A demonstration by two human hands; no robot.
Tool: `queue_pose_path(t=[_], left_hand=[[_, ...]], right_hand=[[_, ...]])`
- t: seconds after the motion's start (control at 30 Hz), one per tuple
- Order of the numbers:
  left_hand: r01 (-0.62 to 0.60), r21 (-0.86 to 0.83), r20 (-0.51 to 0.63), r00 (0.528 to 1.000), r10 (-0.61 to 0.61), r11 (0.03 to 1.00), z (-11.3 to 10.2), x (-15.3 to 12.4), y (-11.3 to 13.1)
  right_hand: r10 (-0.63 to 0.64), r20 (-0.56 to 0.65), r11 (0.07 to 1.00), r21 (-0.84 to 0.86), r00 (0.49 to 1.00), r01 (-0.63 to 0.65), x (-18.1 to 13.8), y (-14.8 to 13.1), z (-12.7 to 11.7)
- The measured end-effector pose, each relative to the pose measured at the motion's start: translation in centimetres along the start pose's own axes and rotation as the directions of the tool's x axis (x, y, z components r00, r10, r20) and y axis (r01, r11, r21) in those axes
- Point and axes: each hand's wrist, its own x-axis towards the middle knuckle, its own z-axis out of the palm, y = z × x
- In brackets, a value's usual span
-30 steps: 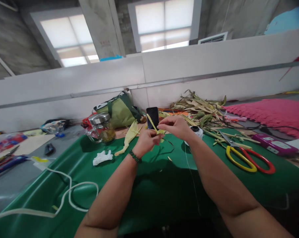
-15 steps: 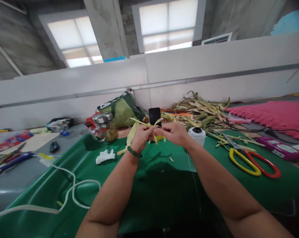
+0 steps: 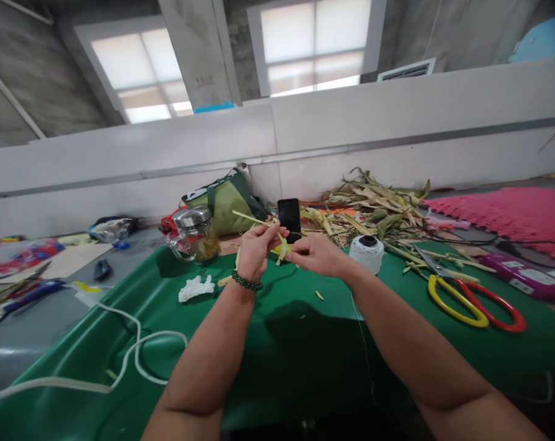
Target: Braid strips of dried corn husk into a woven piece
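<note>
Along the far edge of the grey table runs a white partition; above it, two brightly lit, paned windows flank a pale pillar against rough grey wall.

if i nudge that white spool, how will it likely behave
The white spool looks squat and upright, so probably slides before tipping. Its round sides might roll if toppled. The thin thread apparently trailing from it could unwind.

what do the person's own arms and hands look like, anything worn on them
The left hand and right hand are ungloved, and both forearms are bare, with no sleeves in view. A dark green beaded bracelet circles the left wrist; the right wrist shows none.
</note>
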Motion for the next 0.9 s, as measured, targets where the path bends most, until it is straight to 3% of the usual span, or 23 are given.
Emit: queue_pose_path(t=[0.1, 0.2, 0.23, 0.3, 0.37, 0.4, 0.57, 0.67, 0.77, 0.9], left_hand=[[0.003, -0.061, -0.062, 0.998, -0.006, 0.998, -0.2, 0.2, 0.3], [0.025, -0.037, -0.015, 1.000, -0.026, 0.999, -0.5, 0.2, 0.7], [0.037, -0.018, 0.023, 0.999, -0.036, 0.999, -0.6, 0.1, 0.8], [0.061, 0.031, 0.124, 0.990, -0.065, 0.998, -0.7, -0.2, 1.0], [0.083, 0.087, 0.227, 0.969, -0.100, 0.993, -0.6, -0.5, 1.0], [0.093, 0.110, 0.267, 0.956, -0.119, 0.990, -0.5, -0.7, 0.9], [0.140, 0.182, 0.359, 0.912, -0.198, 0.973, 0.3, -1.5, 0.3], [0.117, 0.204, 0.381, 0.905, -0.189, 0.972, 0.5, -1.7, 0.1], [0.087, 0.243, 0.392, 0.902, -0.180, 0.966, 0.4, -1.7, 0.1], [0.115, 0.199, 0.362, 0.914, -0.182, 0.973, 0.0, -1.3, 0.5]], right_hand=[[-0.024, 0.089, 1.000, -0.003, 0.996, 0.024, -0.1, -0.2, -0.1], [-0.042, 0.155, 0.998, 0.054, 0.987, 0.034, -0.1, 0.1, -0.6], [-0.032, 0.099, 0.997, 0.077, 0.995, 0.024, -0.1, 0.3, -0.8], [0.028, -0.159, 0.993, 0.113, 0.987, -0.010, 0.0, 0.8, -1.1], [0.097, -0.411, 0.989, 0.143, 0.907, -0.041, 0.3, 1.2, -1.4], [0.125, -0.451, 0.985, 0.167, 0.884, -0.054, 0.4, 1.3, -1.4], [0.217, -0.270, 0.901, 0.425, 0.938, -0.087, 0.9, 1.5, -0.9], [0.262, -0.294, 0.836, 0.545, 0.919, -0.064, 1.0, 1.3, -0.5], [0.282, -0.334, 0.828, 0.559, 0.899, -0.052, 1.0, 1.0, -0.4], [0.220, -0.375, 0.899, 0.437, 0.900, -0.037, 0.8, 1.0, -0.8]])
